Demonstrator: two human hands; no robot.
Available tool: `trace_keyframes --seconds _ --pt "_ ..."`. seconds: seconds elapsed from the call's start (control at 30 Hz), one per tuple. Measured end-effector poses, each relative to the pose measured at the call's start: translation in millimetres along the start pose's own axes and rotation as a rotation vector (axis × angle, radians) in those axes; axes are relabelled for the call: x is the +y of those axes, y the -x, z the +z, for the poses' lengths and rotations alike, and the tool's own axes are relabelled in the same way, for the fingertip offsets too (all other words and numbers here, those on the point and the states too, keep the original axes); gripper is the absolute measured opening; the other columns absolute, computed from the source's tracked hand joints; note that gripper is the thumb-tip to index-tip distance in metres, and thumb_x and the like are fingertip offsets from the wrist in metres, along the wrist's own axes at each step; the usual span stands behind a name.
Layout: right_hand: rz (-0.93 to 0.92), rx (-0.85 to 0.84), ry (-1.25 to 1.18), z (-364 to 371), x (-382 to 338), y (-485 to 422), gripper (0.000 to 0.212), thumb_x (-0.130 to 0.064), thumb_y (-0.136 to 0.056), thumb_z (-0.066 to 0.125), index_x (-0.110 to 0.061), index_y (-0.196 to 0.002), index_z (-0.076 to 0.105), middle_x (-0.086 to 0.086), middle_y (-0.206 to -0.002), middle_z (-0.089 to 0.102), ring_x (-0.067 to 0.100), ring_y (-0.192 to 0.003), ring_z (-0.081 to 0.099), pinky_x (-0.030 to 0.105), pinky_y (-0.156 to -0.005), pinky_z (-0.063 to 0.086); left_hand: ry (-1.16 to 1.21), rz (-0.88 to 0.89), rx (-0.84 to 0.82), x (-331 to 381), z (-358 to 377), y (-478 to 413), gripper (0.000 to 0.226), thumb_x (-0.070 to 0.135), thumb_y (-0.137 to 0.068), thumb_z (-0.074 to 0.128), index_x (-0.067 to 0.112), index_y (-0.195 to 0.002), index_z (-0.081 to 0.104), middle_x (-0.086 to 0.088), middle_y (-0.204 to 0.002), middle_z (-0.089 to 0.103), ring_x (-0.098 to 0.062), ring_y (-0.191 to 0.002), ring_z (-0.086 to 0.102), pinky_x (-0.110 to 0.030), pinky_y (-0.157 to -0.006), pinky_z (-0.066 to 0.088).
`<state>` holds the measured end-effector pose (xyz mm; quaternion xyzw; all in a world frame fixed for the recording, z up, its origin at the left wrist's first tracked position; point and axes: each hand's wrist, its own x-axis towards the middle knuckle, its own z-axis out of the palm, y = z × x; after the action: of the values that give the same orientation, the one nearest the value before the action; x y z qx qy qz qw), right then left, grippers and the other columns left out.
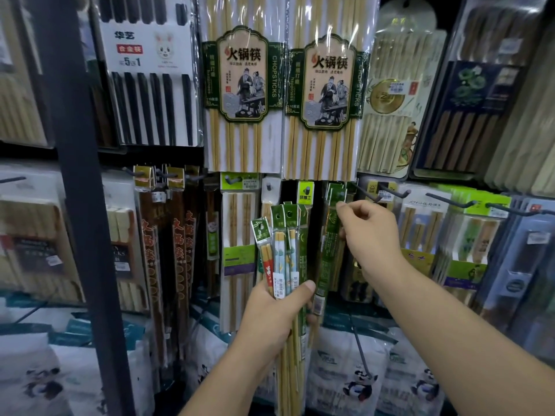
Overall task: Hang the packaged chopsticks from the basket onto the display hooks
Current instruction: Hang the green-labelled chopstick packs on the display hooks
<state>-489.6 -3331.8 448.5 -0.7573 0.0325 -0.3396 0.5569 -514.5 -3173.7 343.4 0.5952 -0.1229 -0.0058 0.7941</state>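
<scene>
Left hand [276, 319], 6 o'clock of centre: fingers and thumb curled round a bundle of chopstick packs [285, 244], held upright with headers up; bamboo ends stick out below the fist. Right hand [372, 235], 3 o'clock of the bundle: thumb and forefinger pinch the top of a green pack [329, 256], other fingers curled. Green pack hangs slightly tilted, just beside the bundle. Dark display hook [368, 193] at 12 o'clock of the right hand, near; whether the pack's hole is on any hook, cannot tell. 12 o'clock: two large bamboo chopstick packs [243, 85] side by side. 9 o'clock: dark upright post [81, 175]. 5 o'clock, low: panda-printed bags [357, 382]
</scene>
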Motion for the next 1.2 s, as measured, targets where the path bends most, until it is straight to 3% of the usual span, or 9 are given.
trace_keyframes --seconds 0.13,0.27,0.37,0.43,0.57,0.7,0.9,1.03,1.2 --pt "0.074 -0.013 0.037 2 3 6 0.041 -0.044 -0.098 0.063 -0.005 -0.087 0.066 0.016 -0.077 0.067 0.019 -0.068 0.060 0.033 -0.065 0.046 0.009 0.016 -0.004 2 0 0 0.010 0.024 -0.087 0.083 0.027 -0.081 0.075 -0.007 -0.081 0.074 -0.023 -0.074 0.073 -0.028 -0.065 0.060" --pt "0.069 -0.176 -0.002 2 -3 23 0.033 -0.043 -0.099 0.060 -0.017 -0.085 0.072 0.001 -0.079 0.072 0.011 -0.070 0.066 0.028 -0.068 0.048 -0.001 0.029 -0.034 2 1 0 0.023 0.042 -0.071 0.087 0.035 -0.089 0.076 -0.006 -0.091 0.078 -0.030 -0.087 0.074 -0.048 -0.082 0.062" --pt "-0.087 -0.284 0.030 2 -7 35 0.023 -0.040 -0.099 0.061 -0.027 -0.083 0.072 -0.007 -0.077 0.070 0.003 -0.068 0.063 0.015 -0.059 0.047 0.021 0.023 -0.071 3 1 3 0.022 0.030 -0.081 0.086 0.041 -0.097 0.077 0.000 -0.100 0.081 -0.018 -0.090 0.078 -0.025 -0.071 0.061" --pt "-0.133 -0.300 0.032 2 -7 37 0.021 -0.037 -0.098 0.063 -0.026 -0.082 0.072 -0.005 -0.069 0.065 0.000 -0.062 0.057 0.012 -0.056 0.046 0.060 0.011 -0.099 4 2 4 0.022 0.026 -0.081 0.086 0.039 -0.097 0.077 -0.002 -0.099 0.081 -0.016 -0.087 0.078 -0.021 -0.066 0.060" --pt "-0.105 -0.253 -0.052 -1 -7 34 0.025 -0.029 -0.099 0.063 -0.031 -0.076 0.072 -0.009 -0.062 0.059 0.002 -0.059 0.054 0.014 -0.054 0.044 0.033 0.014 -0.073 2 3 5 0.030 0.035 -0.076 0.088 0.027 -0.102 0.076 0.001 -0.100 0.081 -0.011 -0.090 0.076 -0.021 -0.073 0.058" --pt "-0.093 -0.141 -0.154 -9 -11 26 0.030 -0.024 -0.101 0.061 -0.028 -0.073 0.070 -0.005 -0.058 0.054 0.006 -0.052 0.049 0.016 -0.048 0.043 0.008 0.001 -0.010 -2 0 1 0.013 0.030 -0.083 0.085 0.030 -0.094 0.078 0.005 -0.097 0.080 -0.006 -0.090 0.074 -0.010 -0.068 0.053" --pt "-0.049 -0.020 -0.125 -13 -12 13 0.030 -0.030 -0.101 0.061 -0.007 -0.083 0.068 0.002 -0.057 0.051 0.005 -0.044 0.042 0.015 -0.041 0.035 0.055 -0.013 0.025 -2 -1 1 0.010 0.015 -0.090 0.080 0.014 -0.098 0.075 -0.003 -0.083 0.078 -0.015 -0.073 0.075 -0.027 -0.062 0.061" --pt "-0.040 -0.019 -0.082 -9 -11 11 0.033 -0.032 -0.101 0.061 -0.004 -0.084 0.067 0.008 -0.063 0.051 0.011 -0.051 0.041 0.026 -0.053 0.038 0.012 -0.027 0.054 -4 -1 0 0.013 0.020 -0.087 0.083 0.018 -0.098 0.076 0.004 -0.085 0.078 -0.009 -0.072 0.073 -0.025 -0.061 0.059" --pt "-0.036 -0.001 -0.037 -4 -5 6 0.032 -0.031 -0.100 0.061 -0.010 -0.076 0.067 -0.002 -0.056 0.049 0.012 -0.054 0.044 0.029 -0.060 0.042 0.004 -0.013 0.041 -3 -1 -1 0.020 0.018 -0.090 0.080 0.021 -0.109 0.074 0.009 -0.093 0.079 -0.007 -0.079 0.073 -0.026 -0.061 0.058"
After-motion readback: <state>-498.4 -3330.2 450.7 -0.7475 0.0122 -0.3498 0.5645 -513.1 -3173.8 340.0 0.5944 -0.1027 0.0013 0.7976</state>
